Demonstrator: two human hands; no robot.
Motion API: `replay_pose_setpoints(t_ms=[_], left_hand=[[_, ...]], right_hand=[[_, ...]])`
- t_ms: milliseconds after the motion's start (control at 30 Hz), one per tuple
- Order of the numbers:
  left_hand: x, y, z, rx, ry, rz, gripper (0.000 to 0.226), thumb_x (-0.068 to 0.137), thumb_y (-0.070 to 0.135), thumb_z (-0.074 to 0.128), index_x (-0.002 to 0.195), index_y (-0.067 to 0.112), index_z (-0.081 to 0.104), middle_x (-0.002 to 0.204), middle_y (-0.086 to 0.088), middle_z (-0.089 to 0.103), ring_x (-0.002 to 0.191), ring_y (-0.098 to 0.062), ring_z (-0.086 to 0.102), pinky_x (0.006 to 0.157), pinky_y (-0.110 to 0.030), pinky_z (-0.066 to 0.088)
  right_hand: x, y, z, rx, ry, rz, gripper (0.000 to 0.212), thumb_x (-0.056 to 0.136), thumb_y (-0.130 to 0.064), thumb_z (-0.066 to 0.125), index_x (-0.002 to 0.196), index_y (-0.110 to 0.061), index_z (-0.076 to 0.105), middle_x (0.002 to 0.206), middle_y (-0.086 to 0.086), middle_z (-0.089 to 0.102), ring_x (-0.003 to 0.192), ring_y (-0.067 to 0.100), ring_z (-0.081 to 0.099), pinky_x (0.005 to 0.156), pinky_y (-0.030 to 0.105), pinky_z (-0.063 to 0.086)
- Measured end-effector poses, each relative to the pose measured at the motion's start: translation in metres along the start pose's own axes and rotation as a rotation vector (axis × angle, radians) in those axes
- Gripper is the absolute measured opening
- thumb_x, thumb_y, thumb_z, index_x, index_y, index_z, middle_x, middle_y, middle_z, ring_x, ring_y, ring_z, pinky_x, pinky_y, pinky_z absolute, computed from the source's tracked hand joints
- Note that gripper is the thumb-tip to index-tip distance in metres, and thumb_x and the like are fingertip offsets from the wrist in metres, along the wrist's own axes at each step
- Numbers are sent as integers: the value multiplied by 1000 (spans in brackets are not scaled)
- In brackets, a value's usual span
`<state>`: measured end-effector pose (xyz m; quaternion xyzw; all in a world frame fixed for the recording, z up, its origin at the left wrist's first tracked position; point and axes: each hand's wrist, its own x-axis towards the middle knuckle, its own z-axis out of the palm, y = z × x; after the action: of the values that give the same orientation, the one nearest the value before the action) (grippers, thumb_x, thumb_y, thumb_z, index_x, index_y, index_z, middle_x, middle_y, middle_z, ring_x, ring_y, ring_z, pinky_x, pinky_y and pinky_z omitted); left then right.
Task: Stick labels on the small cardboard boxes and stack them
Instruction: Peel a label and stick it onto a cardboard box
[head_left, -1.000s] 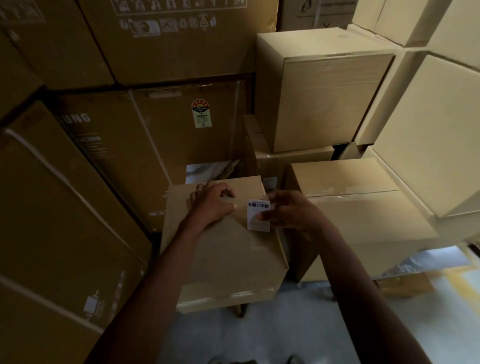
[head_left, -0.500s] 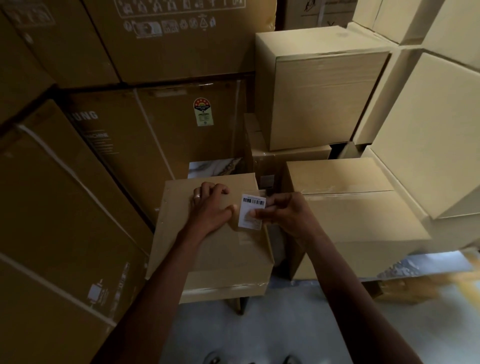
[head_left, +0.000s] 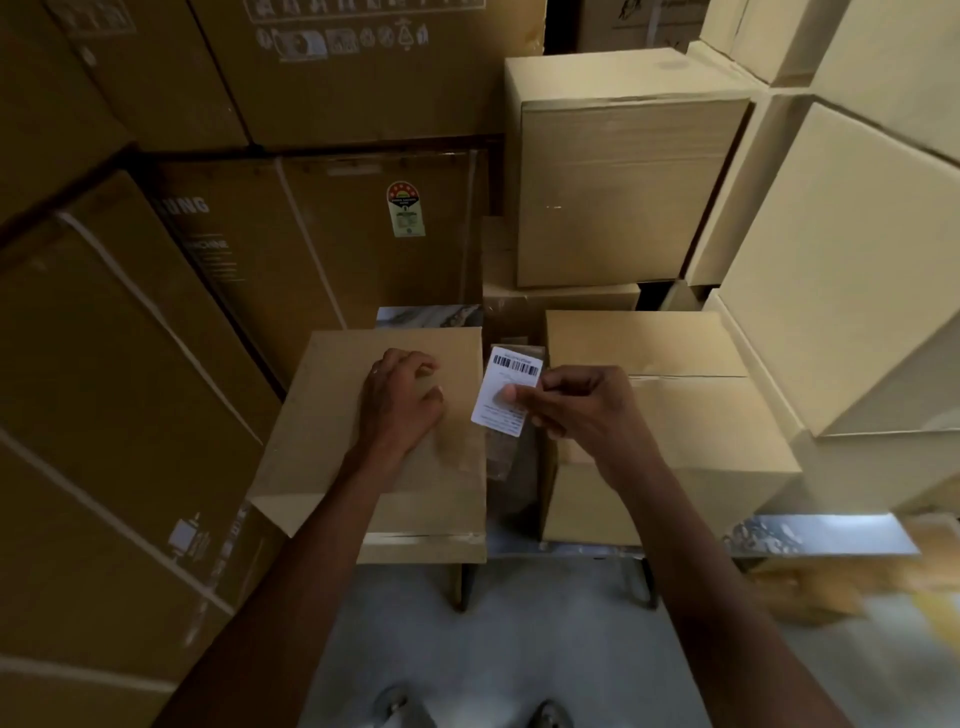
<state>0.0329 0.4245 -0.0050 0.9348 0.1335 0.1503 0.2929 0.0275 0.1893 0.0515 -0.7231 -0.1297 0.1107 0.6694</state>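
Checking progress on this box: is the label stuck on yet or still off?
Off. The right hand pinches the label beside the box, over the gap; the left hand rests on the box top.

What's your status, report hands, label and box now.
Left hand resting on small box. Right hand pinching label, not yet stuck. Nothing in the way.

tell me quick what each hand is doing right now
Left hand: rests on top of the small cardboard box, fingers loosely curled, holding nothing.
Right hand: pinches the white barcode label, not yet stuck on.
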Motion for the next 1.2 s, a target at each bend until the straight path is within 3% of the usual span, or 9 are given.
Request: replay_pose_setpoints(t_ms=[100, 233, 367, 467, 633, 767, 933, 1000, 1200], left_hand=[[-24, 30, 10, -110, 48, 63, 31, 82, 10, 67, 109, 26, 69, 118, 4, 59, 115, -16, 50, 98, -29, 42], [-56, 68, 31, -159, 48, 169, 27, 87, 13, 70, 110, 26, 68, 116, 9, 55, 113, -7, 42, 88, -22, 37], [-82, 100, 53, -168, 32, 255, 23, 87, 15, 65, 109, 21, 70, 116, 1, 60, 115, -18, 50, 92, -27, 41], [-102, 126, 71, -226, 6, 242, 27, 81, 22, 60, 106, 24, 70, 113, 3, 60, 114, -22, 55, 98, -44, 49], [-150, 166, 108, -285, -4, 265, 26, 76, 21, 58, 97, 22, 73, 105, 2, 69, 103, -22, 61, 92, -26, 40], [-188, 201, 144, -363, -33, 293, 23, 80, 8, 70, 100, 19, 72, 106, 3, 70, 104, -19, 63, 91, -27, 45], [-213, 257, 184, -508, -232, 187, 29, 90, 5, 68, 110, 26, 69, 116, 7, 68, 109, -8, 62, 95, -27, 54], [-219, 282, 205, -529, -317, 194, 28, 91, 6, 67, 113, 23, 69, 114, 7, 69, 105, -5, 64, 90, -23, 58], [-226, 374, 291, -486, -405, 225, 27, 88, 17, 66, 113, 28, 69, 109, 16, 69, 98, -3, 66, 81, -35, 61]], right_hand=[[-15, 2, -20, 21, 23, 12, 21, 85, -14, 79, 95, 3, 76, 92, 10, 78, 82, 14, 75, 69, 22, 60], [-40, 5, -52, -47, 42, 3, 8, 89, -12, 76, 95, -6, 79, 94, -2, 79, 90, 9, 74, 79, 23, 60], [-64, 9, -82, 81, 132, 47, 9, 88, -6, 77, 95, -11, 81, 96, 0, 80, 91, 12, 75, 78, 21, 58], [-87, 11, -108, 173, 223, 86, 11, 86, -2, 78, 94, -9, 77, 89, 4, 79, 76, 11, 71, 69, 19, 52], [-137, 21, -156, 228, 357, 137, 40, 83, -5, 81, 110, -16, 54, 93, 9, 80, 81, 22, 68, 86, 34, 54], [-176, 30, -203, 139, 423, 119, 33, 83, -7, 83, 104, -12, 58, 93, 7, 80, 83, 20, 73, 81, 31, 57], [-202, 41, -282, 38, 532, 118, 20, 82, -12, 85, 95, -9, 69, 89, 3, 80, 81, 13, 74, 69, 22, 54], [-205, 50, -320, 34, 577, 121, 18, 82, -12, 85, 94, -10, 72, 90, 4, 80, 84, 16, 75, 71, 24, 55], [-196, 78, -453, 11, 601, 171, 17, 83, -15, 85, 97, -11, 75, 95, 4, 80, 92, 16, 76, 80, 30, 58]])
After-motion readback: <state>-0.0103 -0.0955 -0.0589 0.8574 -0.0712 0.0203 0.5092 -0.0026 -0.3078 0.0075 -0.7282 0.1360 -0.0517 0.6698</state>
